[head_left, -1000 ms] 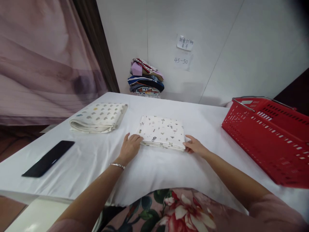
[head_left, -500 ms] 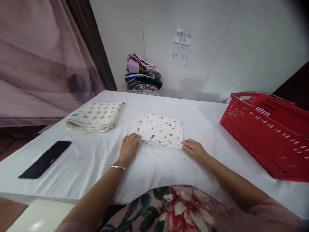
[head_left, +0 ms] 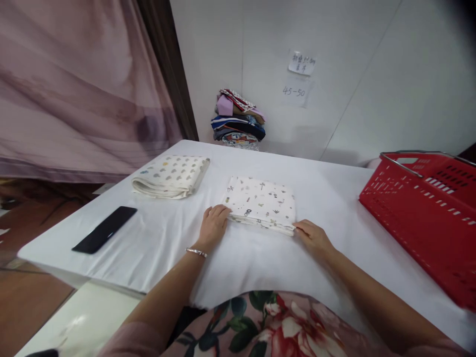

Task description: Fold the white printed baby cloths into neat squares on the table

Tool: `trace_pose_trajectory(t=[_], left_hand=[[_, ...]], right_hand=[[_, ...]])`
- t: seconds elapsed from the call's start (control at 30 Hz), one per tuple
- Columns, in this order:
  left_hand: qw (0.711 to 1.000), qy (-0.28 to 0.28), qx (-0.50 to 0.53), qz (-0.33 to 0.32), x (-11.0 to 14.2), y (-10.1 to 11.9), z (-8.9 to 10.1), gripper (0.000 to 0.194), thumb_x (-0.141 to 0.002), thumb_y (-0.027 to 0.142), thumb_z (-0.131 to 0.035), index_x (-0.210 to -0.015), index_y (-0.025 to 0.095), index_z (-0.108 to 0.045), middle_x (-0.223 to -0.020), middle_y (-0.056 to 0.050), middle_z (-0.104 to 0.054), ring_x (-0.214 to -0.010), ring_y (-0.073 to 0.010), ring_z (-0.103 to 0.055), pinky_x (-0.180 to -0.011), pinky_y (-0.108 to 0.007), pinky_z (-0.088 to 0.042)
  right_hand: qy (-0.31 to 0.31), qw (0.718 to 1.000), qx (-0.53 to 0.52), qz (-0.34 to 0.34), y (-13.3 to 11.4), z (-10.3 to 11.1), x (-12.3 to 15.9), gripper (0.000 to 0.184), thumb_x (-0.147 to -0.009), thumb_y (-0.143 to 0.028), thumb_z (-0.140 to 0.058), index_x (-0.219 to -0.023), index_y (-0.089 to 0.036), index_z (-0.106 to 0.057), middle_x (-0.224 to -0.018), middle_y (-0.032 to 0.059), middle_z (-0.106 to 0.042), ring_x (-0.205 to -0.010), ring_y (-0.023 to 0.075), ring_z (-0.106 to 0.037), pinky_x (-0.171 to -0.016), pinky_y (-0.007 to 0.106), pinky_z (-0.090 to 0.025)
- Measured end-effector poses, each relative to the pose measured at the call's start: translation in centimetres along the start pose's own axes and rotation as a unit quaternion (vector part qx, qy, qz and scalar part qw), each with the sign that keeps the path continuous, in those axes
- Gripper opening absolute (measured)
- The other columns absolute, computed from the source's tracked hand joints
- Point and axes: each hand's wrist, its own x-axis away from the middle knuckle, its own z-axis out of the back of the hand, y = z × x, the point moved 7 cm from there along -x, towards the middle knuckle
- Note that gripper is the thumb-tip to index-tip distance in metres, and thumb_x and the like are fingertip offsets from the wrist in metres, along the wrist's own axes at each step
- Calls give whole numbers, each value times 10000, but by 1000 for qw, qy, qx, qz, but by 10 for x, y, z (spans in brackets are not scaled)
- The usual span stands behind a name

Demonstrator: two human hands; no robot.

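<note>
A folded white cloth (head_left: 262, 200) printed with small palms and other motifs lies flat on the table in front of me. My left hand (head_left: 214, 224), a silver bracelet on its wrist, is closed at the cloth's near left corner, thumb hidden from sight. At the near right corner, my right hand (head_left: 313, 237) pinches the folded layers between thumb and fingers. To the left rests a second folded cloth (head_left: 171, 174), cream with rows of grey shapes; neither hand touches it.
A black phone-like slab (head_left: 105, 229) lies on the left of the white-covered table (head_left: 167, 223). A red plastic basket (head_left: 420, 213) with metal handles stands at the right. Behind the table rises a stack of folded fabrics (head_left: 239, 119) against the wall, below paper notes (head_left: 301, 63).
The camera view has turned left, so everything appears further right. Both hands keep to the same corners of the printed cloth, which looks unchanged.
</note>
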Motion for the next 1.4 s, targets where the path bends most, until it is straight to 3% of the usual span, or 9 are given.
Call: trace_pose_trajectory(t=[0.13,0.43,0.53,0.6,0.7,0.8,1.0,1.13,1.4], left_hand=[[1000,10,7,7,2,0,2,351,-809,87,-431,-1102,218,-574,-1139,-66,-599,-1142,-226,-481,-999,-439,-314],[999,15,41,20,3,-3,4,345,-787,98,-472,-1097,205,-578,-1135,-59,-589,-1137,-211,-475,-985,-394,-344],[997,28,48,50,8,-13,5,364,-767,125,-511,-1114,214,-577,-1166,-61,-577,-1138,-218,-474,-968,-385,-366],[996,30,48,70,11,-19,4,384,-756,128,-524,-1125,221,-575,-1187,-59,-568,-1131,-219,-479,-958,-384,-379],[997,21,38,69,12,-22,4,398,-749,115,-523,-1129,217,-575,-1196,-61,-567,-1136,-222,-475,-954,-386,-383],[999,12,17,40,10,-19,4,385,-760,104,-509,-1128,198,-576,-1184,-76,-572,-1158,-228,-457,-965,-390,-371],[1000,-2,-9,9,8,-18,2,370,-787,101,-481,-1136,188,-569,-1191,-90,-566,-1160,-238,-450,-981,-411,-350],[1000,-7,-7,9,7,-17,2,389,-772,87,-471,-1137,182,-565,-1181,-96,-563,-1156,-237,-452,-977,-407,-355],[999,-21,-1,-24,8,11,3,478,-782,264,-553,-1247,190,-474,-1278,-101,-510,-1256,-266,-366,-1071,-480,-215]], right_hand=[[34,999,-33,-15,2,-2,2,275,-890,-355,-401,-972,-237,-636,-917,47,-630,-858,196,-593,-759,316,-476],[-14,999,-22,-25,11,-9,11,288,-877,-367,-427,-1037,-245,-632,-942,52,-647,-819,191,-615,-707,302,-501],[16,999,-20,-32,12,-5,15,317,-880,-345,-413,-1102,-232,-608,-1067,66,-628,-899,192,-616,-708,290,-516],[34,999,20,-5,8,-3,18,357,-873,-324,-421,-1191,-234,-557,-1241,80,-543,-1049,214,-568,-769,313,-519],[35,988,105,106,-6,-9,19,434,-853,-283,-454,-1283,-230,-475,-1385,90,-414,-1236,253,-423,-942,403,-443],[26,966,176,185,-16,-18,16,459,-849,-250,-449,-1306,-205,-451,-1331,101,-486,-1217,257,-444,-973,431,-403],[-21,944,272,186,-17,-29,0,441,-855,-153,-375,-1283,-181,-479,-1222,97,-578,-1070,224,-537,-918,409,-407],[-13,935,296,195,-22,-29,-5,462,-818,-90,-371,-1258,-156,-494,-1176,110,-600,-1018,236,-551,-913,421,-403],[-34,943,236,234,-27,-3,-20,544,-855,-129,-356,-1388,-219,-291,-1198,94,-585,-968,222,-587,-827,393,-474]])
